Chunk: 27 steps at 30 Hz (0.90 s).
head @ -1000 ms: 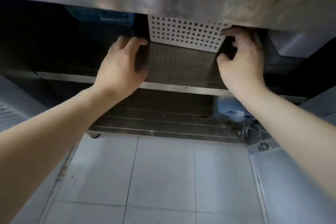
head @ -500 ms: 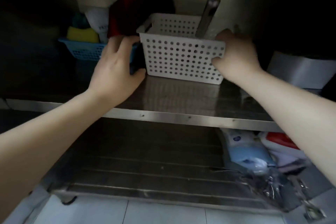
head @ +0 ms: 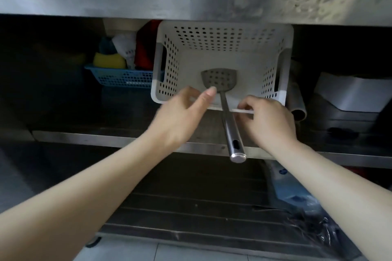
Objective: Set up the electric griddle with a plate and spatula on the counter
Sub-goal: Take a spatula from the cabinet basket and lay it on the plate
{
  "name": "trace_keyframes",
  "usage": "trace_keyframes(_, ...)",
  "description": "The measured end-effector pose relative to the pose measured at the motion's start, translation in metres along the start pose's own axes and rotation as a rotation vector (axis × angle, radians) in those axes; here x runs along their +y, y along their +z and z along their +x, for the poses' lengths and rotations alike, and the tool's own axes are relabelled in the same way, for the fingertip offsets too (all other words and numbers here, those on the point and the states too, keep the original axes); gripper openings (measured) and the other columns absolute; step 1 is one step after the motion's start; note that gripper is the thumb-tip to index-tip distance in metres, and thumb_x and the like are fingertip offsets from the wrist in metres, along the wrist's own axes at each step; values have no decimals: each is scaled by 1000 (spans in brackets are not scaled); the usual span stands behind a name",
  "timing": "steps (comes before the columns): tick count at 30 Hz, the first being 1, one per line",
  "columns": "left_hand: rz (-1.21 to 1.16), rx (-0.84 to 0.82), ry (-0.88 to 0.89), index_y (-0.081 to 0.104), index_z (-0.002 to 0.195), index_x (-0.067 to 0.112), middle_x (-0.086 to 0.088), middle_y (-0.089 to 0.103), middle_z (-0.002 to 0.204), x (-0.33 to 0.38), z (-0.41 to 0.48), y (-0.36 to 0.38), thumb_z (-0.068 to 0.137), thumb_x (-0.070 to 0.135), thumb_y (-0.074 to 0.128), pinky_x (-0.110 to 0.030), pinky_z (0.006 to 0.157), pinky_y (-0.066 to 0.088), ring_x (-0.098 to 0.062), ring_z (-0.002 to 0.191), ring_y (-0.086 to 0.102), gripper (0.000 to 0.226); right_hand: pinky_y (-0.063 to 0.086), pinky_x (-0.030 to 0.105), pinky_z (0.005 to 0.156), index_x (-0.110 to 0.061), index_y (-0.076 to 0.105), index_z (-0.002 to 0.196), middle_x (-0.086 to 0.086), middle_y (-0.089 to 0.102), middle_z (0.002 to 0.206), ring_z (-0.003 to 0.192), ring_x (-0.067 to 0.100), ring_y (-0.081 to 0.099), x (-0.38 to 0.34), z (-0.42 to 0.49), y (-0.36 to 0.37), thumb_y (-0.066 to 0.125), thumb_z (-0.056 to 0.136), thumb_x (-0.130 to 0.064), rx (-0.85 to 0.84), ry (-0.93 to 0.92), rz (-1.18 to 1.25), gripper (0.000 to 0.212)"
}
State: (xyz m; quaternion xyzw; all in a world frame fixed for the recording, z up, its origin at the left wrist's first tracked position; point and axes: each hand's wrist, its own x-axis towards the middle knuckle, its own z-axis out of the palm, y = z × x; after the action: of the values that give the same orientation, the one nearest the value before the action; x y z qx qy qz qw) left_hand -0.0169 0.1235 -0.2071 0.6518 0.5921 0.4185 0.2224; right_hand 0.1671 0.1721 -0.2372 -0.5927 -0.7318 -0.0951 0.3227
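A white perforated basket (head: 222, 36) sits on the steel shelf (head: 106, 139) under the counter, tipped so its opening faces me. Inside lies the spatula (head: 218, 79), with a grey perforated head and a steel handle that sticks out over the front rim. My right hand (head: 267, 121) grips the basket's front rim, just right of the handle. My left hand (head: 180, 116) is open and blurred, with its fingertips beside the spatula's neck. I cannot tell whether they touch it. No plate is in view.
A blue basket (head: 123, 78) holding a yellow sponge (head: 109, 60) and red items stands left of the white one. A metal tube (head: 297, 104) and a dark appliance with a white top (head: 350, 112) sit at the right. Plastic bags (head: 297, 197) lie on the lower rack.
The white basket has come forward and tipped toward me, showing the spatula. My left hand left the basket's side and moved to the spatula; my right hand shifted to the front rim.
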Motion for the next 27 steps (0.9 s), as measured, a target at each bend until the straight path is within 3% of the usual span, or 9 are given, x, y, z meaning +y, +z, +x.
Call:
trace_keyframes(2, -325, -269, -288, 53, 115, 23, -6, 68, 100, 14, -7, 12, 81, 63, 52, -30, 57, 59, -19, 76, 72, 53, 36, 28, 63, -31, 64, 101, -3, 68, 91, 80, 18, 52, -1, -2, 1, 59, 90, -34, -5, 15, -7, 13)
trace_keyframes(5, -584, -476, -424, 60, 110, 14, -13, 73, 98, 26, -11, 26, 83, 35, 67, -30, 57, 59, -24, 80, 73, 35, 35, 28, 64, -32, 64, 104, -3, 68, 95, 89, 21, 58, -4, -3, -1, 63, 85, -35, -41, 27, -29, 19)
trace_keyframes(8, -640, -412, -410, 64, 88, 7, -4, 69, 65, 29, -10, 32, 85, 11, 62, -23, 49, 53, -12, 52, 65, 5, 36, 26, 61, -32, 64, 105, -4, 69, 97, 87, 20, 59, -6, -5, -5, 65, 84, -32, -61, 17, -26, 21)
trace_keyframes(9, -620, -362, -410, 63, 82, 7, 0, 66, 56, 29, -8, 30, 85, 8, 60, -21, 45, 50, -8, 45, 60, 5, 35, 25, 58, -31, 65, 104, -4, 69, 96, 83, 19, 58, -4, -6, -8, 64, 86, -31, -52, 11, -3, 18)
trace_keyframes(14, -555, -230, -337, 60, 86, 9, 3, 60, 56, 16, 5, -6, 86, 11, 58, -18, 36, 41, -7, 40, 51, 3, 36, 21, 52, -22, 68, 96, -2, 65, 87, 72, 15, 56, 9, 4, -25, 60, 91, -26, 48, -32, 32, 11)
trace_keyframes(18, -667, -210, -311, 58, 91, 10, 3, 57, 53, 15, 12, -32, 88, 10, 55, -18, 32, 35, -8, 37, 47, 4, 44, 33, 66, -16, 67, 105, 10, 65, 110, 102, 32, 59, 15, 29, -38, 56, 92, -28, 162, -28, -95, 21)
trace_keyframes(23, -771, -200, -299, 55, 114, 7, 3, 54, 52, 20, 12, -44, 90, 9, 52, -17, 31, 34, -7, 34, 44, 25, 45, 46, 97, -18, 50, 136, 15, 40, 147, 135, 36, 33, 22, 54, -43, 54, 89, -12, 34, 48, -105, 47)
trace_keyframes(25, -784, -209, -304, 55, 118, 6, 3, 54, 53, 19, 11, -47, 90, 10, 52, -17, 31, 34, -6, 35, 43, 28, 47, 46, 90, -12, 55, 129, 21, 45, 138, 127, 41, 39, 23, 53, -42, 56, 83, -3, 135, 8, -109, 47)
trace_keyframes(27, -803, -209, -313, 55, 117, 7, 3, 53, 53, 16, 10, -50, 91, 11, 51, -16, 31, 33, -6, 35, 42, 27, 48, 43, 74, -4, 65, 107, 24, 56, 111, 106, 42, 50, 21, 43, -40, 58, 76, 2, 311, -86, -148, 33)
